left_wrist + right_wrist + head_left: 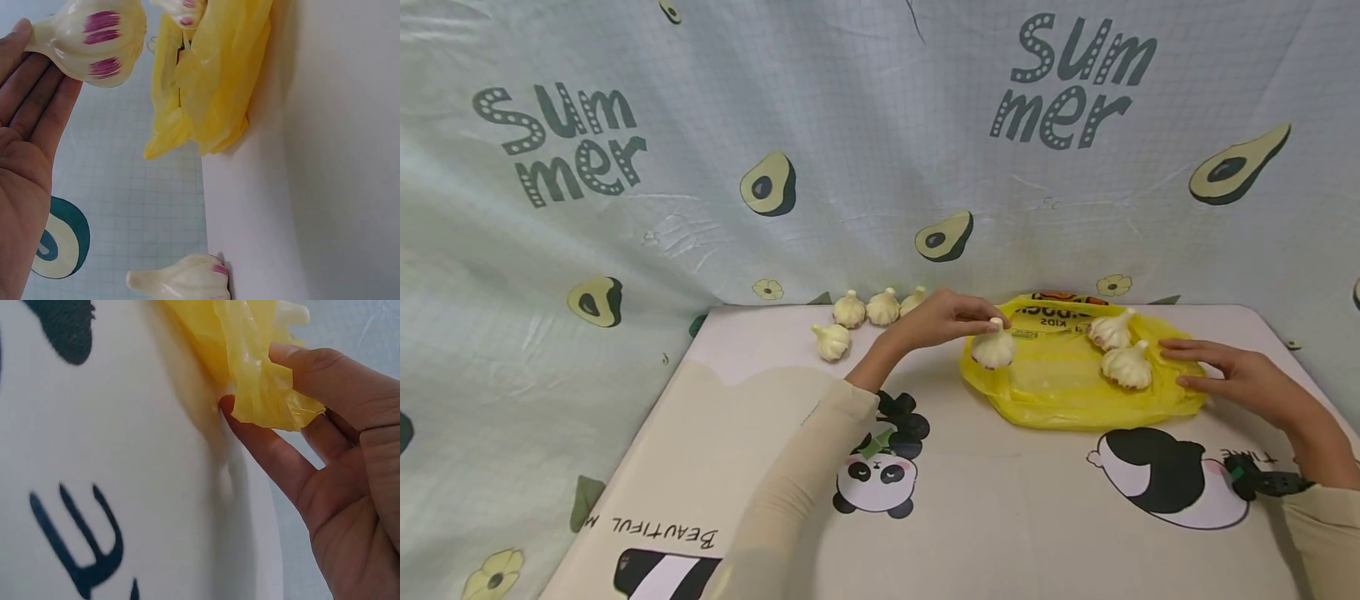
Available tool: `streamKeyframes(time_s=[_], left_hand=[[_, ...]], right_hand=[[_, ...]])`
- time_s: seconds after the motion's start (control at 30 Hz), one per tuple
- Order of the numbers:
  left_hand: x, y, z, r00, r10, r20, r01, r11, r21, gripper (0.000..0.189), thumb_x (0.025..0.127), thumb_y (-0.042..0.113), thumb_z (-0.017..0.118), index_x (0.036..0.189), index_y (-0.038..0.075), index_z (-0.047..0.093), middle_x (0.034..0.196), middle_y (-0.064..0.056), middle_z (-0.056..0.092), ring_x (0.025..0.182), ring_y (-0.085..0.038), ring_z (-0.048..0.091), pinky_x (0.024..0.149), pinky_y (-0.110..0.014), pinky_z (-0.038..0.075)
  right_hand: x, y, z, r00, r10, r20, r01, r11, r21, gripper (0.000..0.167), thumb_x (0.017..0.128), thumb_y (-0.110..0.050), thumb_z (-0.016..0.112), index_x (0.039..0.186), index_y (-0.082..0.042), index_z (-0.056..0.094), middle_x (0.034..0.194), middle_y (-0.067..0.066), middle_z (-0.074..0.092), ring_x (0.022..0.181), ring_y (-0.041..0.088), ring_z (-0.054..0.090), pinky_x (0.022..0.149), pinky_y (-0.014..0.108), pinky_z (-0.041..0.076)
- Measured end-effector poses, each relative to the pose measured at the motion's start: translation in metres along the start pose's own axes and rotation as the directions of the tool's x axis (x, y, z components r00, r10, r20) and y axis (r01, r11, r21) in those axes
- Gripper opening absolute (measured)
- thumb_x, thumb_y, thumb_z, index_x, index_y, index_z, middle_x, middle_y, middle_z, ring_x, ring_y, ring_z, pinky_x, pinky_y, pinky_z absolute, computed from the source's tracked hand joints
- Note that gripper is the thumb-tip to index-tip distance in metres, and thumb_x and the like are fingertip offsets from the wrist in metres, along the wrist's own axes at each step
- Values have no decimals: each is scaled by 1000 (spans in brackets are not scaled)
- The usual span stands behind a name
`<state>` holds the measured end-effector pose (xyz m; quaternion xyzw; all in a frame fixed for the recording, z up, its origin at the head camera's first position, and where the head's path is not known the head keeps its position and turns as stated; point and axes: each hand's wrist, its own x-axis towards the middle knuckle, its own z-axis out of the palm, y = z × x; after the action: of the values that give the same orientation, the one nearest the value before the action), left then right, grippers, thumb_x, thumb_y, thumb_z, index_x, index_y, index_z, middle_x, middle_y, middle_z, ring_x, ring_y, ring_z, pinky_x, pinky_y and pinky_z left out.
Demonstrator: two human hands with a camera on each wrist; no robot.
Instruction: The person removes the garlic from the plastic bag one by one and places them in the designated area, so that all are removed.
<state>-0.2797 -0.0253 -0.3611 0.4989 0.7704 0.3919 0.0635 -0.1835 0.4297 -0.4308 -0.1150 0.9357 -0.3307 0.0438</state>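
My left hand [942, 319] pinches a garlic bulb [993, 348] by its stem, over the left edge of a yellow plastic bag [1052, 375]. Purple streaks mark the bulb's underside in the left wrist view. At the bag's right edge is my right hand [1255, 385], holding the crumpled plastic [262, 394] between thumb and fingers. Two more garlic bulbs, one behind [1109, 331] and one in front [1127, 367], lie on the bag's right part, close to the right fingertips.
Left of the bag, several garlic bulbs [850, 310] stand along the table's back edge, one partly behind my left hand. Another bulb [831, 342] lies in front of them. A printed cloth [850, 125] hangs behind the table [985, 517].
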Motion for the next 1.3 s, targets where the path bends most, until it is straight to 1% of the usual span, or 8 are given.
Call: streamKeyframes(time_s=[0.07,0.13,0.2,0.33,0.77,1.03,1.13,1.3], left_hand=[[-2,-1,0,1000,-13,1,13,1000,9,20,101,19,66,116,11,77,114,1,75,91,-3,65,82,-21,53],[-4,-2,0,999,-34,2,34,999,3,21,101,20,66,116,11,77,115,1,75,93,-3,66,83,-21,53],[-7,-2,-1,999,-53,2,53,999,-4,21,101,21,66,117,12,77,115,1,75,96,-3,66,85,-21,53],[-13,-3,-5,997,-79,-7,79,997,-16,21,102,21,65,117,12,76,116,2,74,99,-4,65,86,-22,54],[-37,-11,-22,991,-125,-44,126,992,12,22,102,22,65,118,12,76,115,3,74,100,-7,65,87,-24,54],[-47,-15,-28,991,-121,-52,124,991,50,20,102,22,65,116,14,77,112,6,75,98,-6,66,87,-25,54],[-52,-17,-30,991,-122,-59,126,989,76,20,102,23,65,116,15,77,111,7,75,96,-6,65,85,-24,54],[-58,-21,-33,988,-142,-60,146,986,84,21,102,23,65,117,15,77,112,7,75,100,-5,66,89,-24,54]], right_hand=[[0,-1,0,1000,7,7,-7,1000,17,51,101,-31,66,143,-4,57,127,-50,33,155,14,13,121,59,17],[0,-1,0,1000,9,12,-9,1000,25,51,101,-31,66,143,-5,57,127,-49,34,154,14,14,123,52,17],[-1,-1,0,1000,-5,6,5,1000,20,49,101,-29,67,142,-5,58,128,-48,36,152,4,16,122,31,21],[-3,0,0,1000,-27,-13,27,1000,-12,47,100,-28,68,141,-7,60,128,-48,37,132,-23,19,88,-4,22],[-2,5,2,1000,-13,12,13,1000,-16,51,100,-33,67,143,-7,59,127,-50,35,118,-30,22,83,-3,30],[-4,7,4,1000,13,15,-13,1000,-15,53,101,-36,64,145,-8,57,128,-49,34,140,-15,18,85,-5,21],[-5,8,5,999,23,29,-23,1000,-13,55,102,-37,63,147,-7,55,130,-49,33,145,-10,16,102,5,25],[-4,8,6,999,39,27,-38,999,-24,56,101,-38,64,147,-9,55,129,-49,33,150,5,19,93,0,24]])
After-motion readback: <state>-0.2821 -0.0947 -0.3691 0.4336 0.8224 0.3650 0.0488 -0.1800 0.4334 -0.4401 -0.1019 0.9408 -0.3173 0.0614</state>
